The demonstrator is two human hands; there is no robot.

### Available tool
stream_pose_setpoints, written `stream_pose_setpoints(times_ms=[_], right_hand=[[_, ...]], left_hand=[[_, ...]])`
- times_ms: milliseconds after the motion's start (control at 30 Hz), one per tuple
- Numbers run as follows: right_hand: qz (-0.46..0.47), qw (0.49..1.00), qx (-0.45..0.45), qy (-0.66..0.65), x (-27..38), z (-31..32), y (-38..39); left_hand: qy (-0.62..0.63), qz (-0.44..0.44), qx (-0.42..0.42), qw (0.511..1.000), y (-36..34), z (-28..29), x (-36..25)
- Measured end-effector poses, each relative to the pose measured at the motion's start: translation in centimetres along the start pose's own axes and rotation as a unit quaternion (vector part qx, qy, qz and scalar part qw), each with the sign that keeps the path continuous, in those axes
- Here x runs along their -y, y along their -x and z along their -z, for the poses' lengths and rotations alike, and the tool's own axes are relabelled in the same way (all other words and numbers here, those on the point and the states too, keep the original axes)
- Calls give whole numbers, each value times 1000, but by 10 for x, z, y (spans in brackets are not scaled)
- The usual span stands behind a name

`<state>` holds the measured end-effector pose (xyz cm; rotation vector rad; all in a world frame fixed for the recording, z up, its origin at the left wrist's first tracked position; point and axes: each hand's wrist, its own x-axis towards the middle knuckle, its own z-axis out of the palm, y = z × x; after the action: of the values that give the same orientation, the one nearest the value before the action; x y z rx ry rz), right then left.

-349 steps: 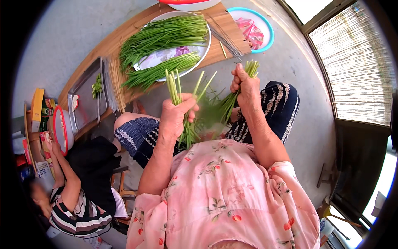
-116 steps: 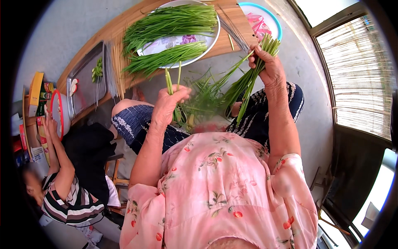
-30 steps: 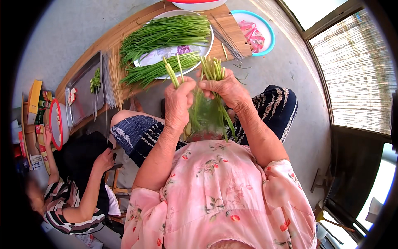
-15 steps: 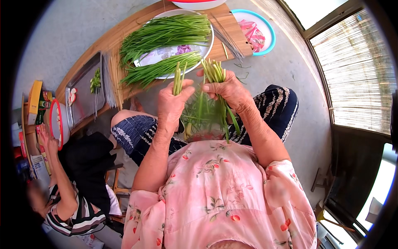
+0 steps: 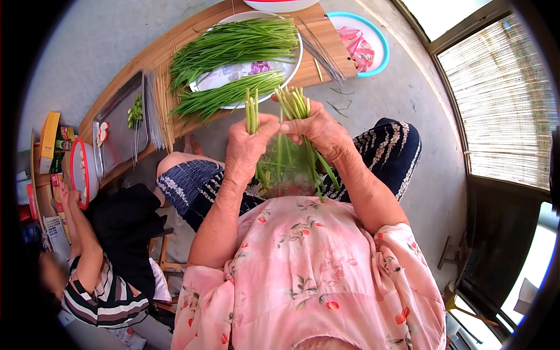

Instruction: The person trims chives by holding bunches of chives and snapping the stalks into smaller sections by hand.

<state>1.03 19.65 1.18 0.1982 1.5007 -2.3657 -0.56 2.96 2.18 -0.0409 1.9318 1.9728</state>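
Note:
My left hand is closed round a thin bunch of garlic chives, their pale stem ends pointing up. A thicker bunch of garlic chives is in my right hand, its green leaves hanging down toward my lap. Thumb and fingertips of both hands meet between the two bunches, at a single stalk. Below them, loose green leaves lie or hang between my knees, partly blurred. Beyond my hands, a large white flowered plate bears two piles of chives, a big one and a smaller one.
The plate stands on a wooden table with thin skewers. A metal tray holds chopped greens. Right of the table is a blue-rimmed basin with a pink bag. At left, another person's hands are near a red-rimmed bowl.
My hands have drawn together, the left one moving slightly right until its fingertips reach those of the right. Both still hold their chives.

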Motion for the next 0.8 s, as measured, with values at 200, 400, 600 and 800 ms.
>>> stream_pose_setpoints(times_ms=[200, 400, 600, 800], right_hand=[[10, 1000, 10, 19, 3, -6, -1], [8, 1000, 6, 8, -1, -2, 2], [12, 998, -59, -22, -5, -2, -6], [15, 997, -69, 4, -2, -9, -4]], left_hand=[[14, -15, -2, 1000, -5, 1, 9], [78, -36, -142, 986, -27, 29, -1], [-14, 26, -65, 997, 0, 8, 2], [10, 56, -36, 998, 6, 4, 6]])
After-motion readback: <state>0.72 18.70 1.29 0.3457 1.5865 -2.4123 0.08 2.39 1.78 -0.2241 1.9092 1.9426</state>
